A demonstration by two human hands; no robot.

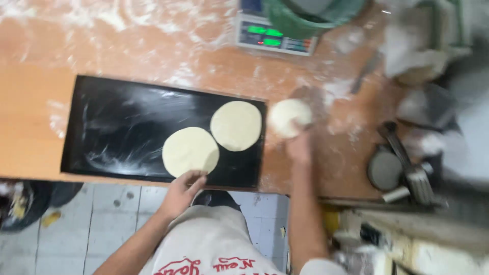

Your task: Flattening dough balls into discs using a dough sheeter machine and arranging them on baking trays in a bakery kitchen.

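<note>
we see the left hand (pixel 182 190) with fingers curled on the near edge of a flat dough round (pixel 190 151) lying on the black tray (pixel 117 127) at the tabletop's (pixel 30 122) front edge. the right hand (pixel 299 147), blurred, touches a dough piece (pixel 289 117) just right of the tray; we cannot tell its grip. a second round (pixel 236 125) lies beside the first.

Bakery-style work kitchen. Flour-dusted wooden worktop (pixel 153 46), black baking tray (pixel 117 127) with flat dough rounds (pixel 189 151) near its right edge. Digital scale (pixel 275 35) at the worktop's far edge, tiled floor (pixel 102 219) below.
</note>
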